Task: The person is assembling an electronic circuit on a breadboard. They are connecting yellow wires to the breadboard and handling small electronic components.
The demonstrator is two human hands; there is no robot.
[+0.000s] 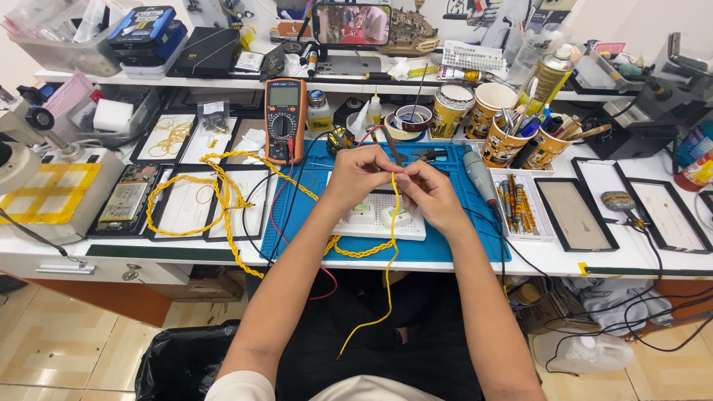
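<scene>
My left hand and my right hand meet above the blue work mat, both pinching the top of a thin yellow wire. The wire hangs down past the desk edge toward my lap. My left hand also grips a dark pair of tweezers that sticks up between the fingers. Under my hands lies a white breadboard with small parts on it. A twisted yellow cable loops across the trays at the left and runs under my left forearm.
An orange multimeter stands behind the mat with red and black leads. Paper cups of tools sit at the back right, black-framed trays to the right, a microscope at far left. A black bin bag is on the floor.
</scene>
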